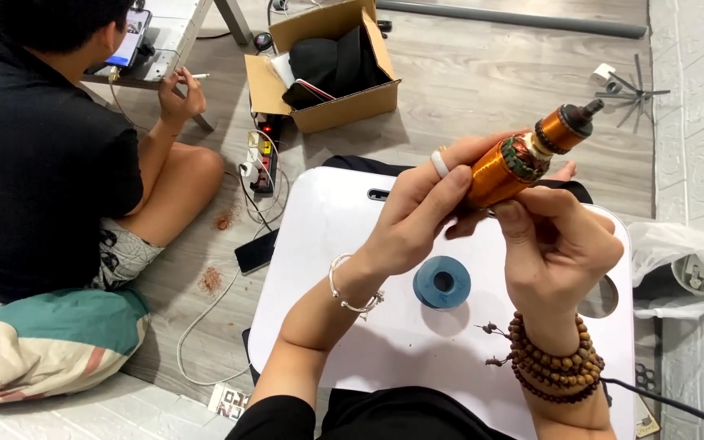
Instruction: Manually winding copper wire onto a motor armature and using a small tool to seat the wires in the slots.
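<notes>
My left hand (pixel 417 216) grips a motor armature (pixel 531 151) wound with copper wire, its black shaft tip pointing up and to the right. A white ring sits on one finger and a silver bracelet on the wrist. My right hand (pixel 556 244) closes around the armature's lower end from the right, thumb against the winding; wooden bead bracelets circle that wrist. Both hands hover above a small white lap table (pixel 327 269). A blue tape roll (pixel 442 282) lies flat on the table just below my hands.
A person in a black shirt (pixel 42 155) sits on the floor at left, holding a thin stick. A cardboard box (pixel 332 69) with dark items, a power strip (pixel 264 159), a phone (pixel 256 251), cables and a plastic bag (pixel 682 269) lie around.
</notes>
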